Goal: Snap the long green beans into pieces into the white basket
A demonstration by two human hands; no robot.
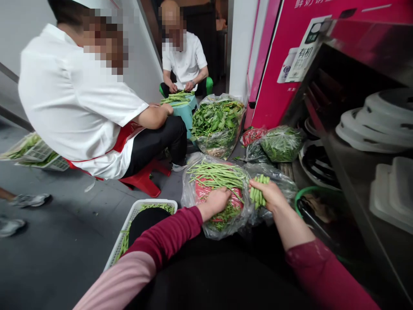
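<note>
In my right hand is a bunch of green beans, fingers wrapped round it and cut ends facing forward. My left hand reaches over an open clear plastic bag; its fingers are closed, and I cannot make out what is in them. Just beyond that hand, a pile of long green beans lies across a red surface inside the bag. Small green scraps gather at the bag's near side.
A white basket with beans stands by my left leg. Ahead is a large bag of leafy greens. Two people in white sit there, one on a red stool, beside a blue stool with beans. Metal shelving stands at right.
</note>
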